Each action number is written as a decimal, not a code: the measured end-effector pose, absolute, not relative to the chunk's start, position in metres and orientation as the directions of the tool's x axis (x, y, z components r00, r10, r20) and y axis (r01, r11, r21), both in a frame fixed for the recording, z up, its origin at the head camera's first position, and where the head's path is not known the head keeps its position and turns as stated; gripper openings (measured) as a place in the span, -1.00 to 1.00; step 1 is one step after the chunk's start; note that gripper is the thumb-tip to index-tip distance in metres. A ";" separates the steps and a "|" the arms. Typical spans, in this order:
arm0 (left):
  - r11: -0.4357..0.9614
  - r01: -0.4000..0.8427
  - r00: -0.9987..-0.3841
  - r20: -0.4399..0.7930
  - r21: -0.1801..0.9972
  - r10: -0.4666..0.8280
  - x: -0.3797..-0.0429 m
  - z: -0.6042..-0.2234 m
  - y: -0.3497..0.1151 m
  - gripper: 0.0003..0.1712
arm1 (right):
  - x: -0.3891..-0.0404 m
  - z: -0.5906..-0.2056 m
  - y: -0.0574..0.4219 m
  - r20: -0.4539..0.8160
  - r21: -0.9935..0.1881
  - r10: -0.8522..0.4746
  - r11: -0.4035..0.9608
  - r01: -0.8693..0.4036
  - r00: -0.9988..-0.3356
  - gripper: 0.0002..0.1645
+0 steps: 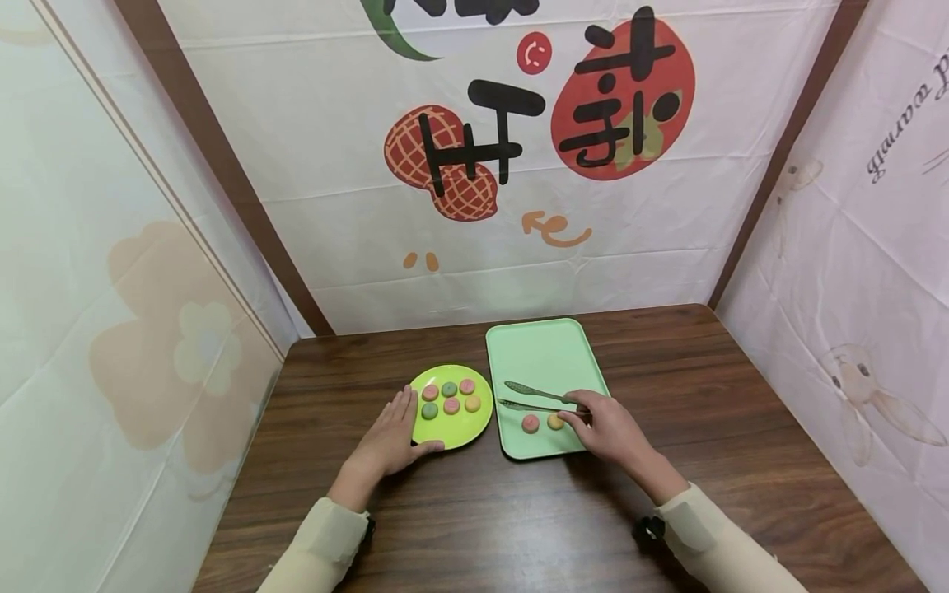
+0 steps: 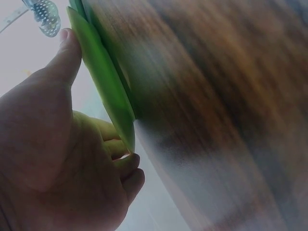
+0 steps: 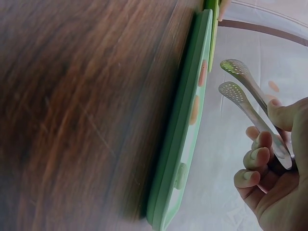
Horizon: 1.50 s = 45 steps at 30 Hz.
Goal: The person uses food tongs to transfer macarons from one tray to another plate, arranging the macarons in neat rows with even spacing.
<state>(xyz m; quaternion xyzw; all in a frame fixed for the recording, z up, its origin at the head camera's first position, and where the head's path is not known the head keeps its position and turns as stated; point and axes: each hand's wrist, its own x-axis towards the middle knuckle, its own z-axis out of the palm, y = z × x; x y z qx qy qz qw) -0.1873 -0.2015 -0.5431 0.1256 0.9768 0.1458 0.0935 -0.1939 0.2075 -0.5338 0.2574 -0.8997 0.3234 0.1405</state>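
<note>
My left hand [image 1: 387,434] rests at the left side of a yellow-green plate [image 1: 461,431], fingers stretched along its rim and thumb at the near edge. Several pink, green and yellow macarons lie on the plate in two rows. My right hand [image 1: 614,426] holds metal tongs [image 3: 234,92] with perforated tips. These tips are spread, with nothing between them, over the pale green tray [image 1: 539,352]. Below the tongs, a pink macaron [image 1: 530,423] and a yellow macaron [image 1: 555,422] lie on the tray. A green macaron [image 3: 181,176] shows there in the right wrist view, hidden from the head view.
Plate and tray stand side by side on a dark wooden table [image 1: 474,511]. Printed white cloth [image 1: 356,239] hangs behind the table's far edge and along both sides. The tray has a raised rim.
</note>
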 end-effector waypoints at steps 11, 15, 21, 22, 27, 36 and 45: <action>0.927 0.222 -0.950 -0.147 0.301 0.275 -0.187 -0.543 -0.201 0.34 | -0.193 -0.535 0.211 0.437 -0.507 -0.374 0.649 -0.567 -0.818 -0.70; 0.927 0.220 -0.950 -0.149 0.303 0.274 -0.187 -0.543 -0.200 0.34 | -0.192 -0.534 0.213 0.433 -0.510 -0.374 0.648 -0.565 -0.820 -0.71; 0.928 0.220 -0.950 -0.152 0.300 0.274 -0.186 -0.543 -0.201 0.33 | -0.189 -0.532 0.215 0.426 -0.516 -0.377 0.646 -0.563 -0.823 -0.74; 0.928 0.220 -0.950 -0.151 0.300 0.274 -0.186 -0.543 -0.201 0.33 | -0.189 -0.532 0.215 0.423 -0.519 -0.378 0.644 -0.562 -0.824 -0.75; 0.929 0.222 -0.949 -0.152 0.296 0.276 -0.187 -0.543 -0.201 0.34 | -0.187 -0.531 0.218 0.418 -0.533 -0.379 0.634 -0.561 -0.825 -0.75; 0.930 0.217 -0.949 -0.158 0.296 0.272 -0.186 -0.541 -0.200 0.35 | -0.184 -0.537 0.225 0.444 -0.519 -0.382 0.628 -0.580 -0.810 -0.64; 0.931 0.214 -0.949 -0.162 0.296 0.270 -0.186 -0.540 -0.200 0.35 | -0.180 -0.538 0.232 0.436 -0.519 -0.379 0.636 -0.572 -0.816 -0.58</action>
